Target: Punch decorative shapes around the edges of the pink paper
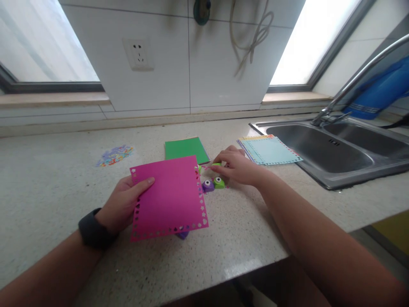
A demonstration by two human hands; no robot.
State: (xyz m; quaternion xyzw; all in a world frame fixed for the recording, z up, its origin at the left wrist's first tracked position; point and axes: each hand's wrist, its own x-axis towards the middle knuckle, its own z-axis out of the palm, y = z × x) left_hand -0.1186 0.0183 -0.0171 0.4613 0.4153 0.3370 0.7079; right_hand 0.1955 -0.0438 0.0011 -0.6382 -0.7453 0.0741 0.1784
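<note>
My left hand (128,196) pinches a bright pink sheet of paper (169,196) by its left edge, thumb on top. Small cut-out shapes run along the sheet's left, right and bottom edges. My right hand (234,164) has its fingers closed around a green craft punch (217,164), mostly covered by the fingers. Just in front of that hand, a purple craft punch (208,185) and a second green punch (219,182) stand side by side on the counter. Another purple object (182,235) peeks out from under the pink sheet, largely hidden.
Green paper (185,149) lies behind the pink sheet. A stack of pale blue punched sheets (271,149) rests beside the steel sink (319,145) with its tap (348,85). Tiny coloured paper bits (115,155) are heaped on the counter (57,183) at left.
</note>
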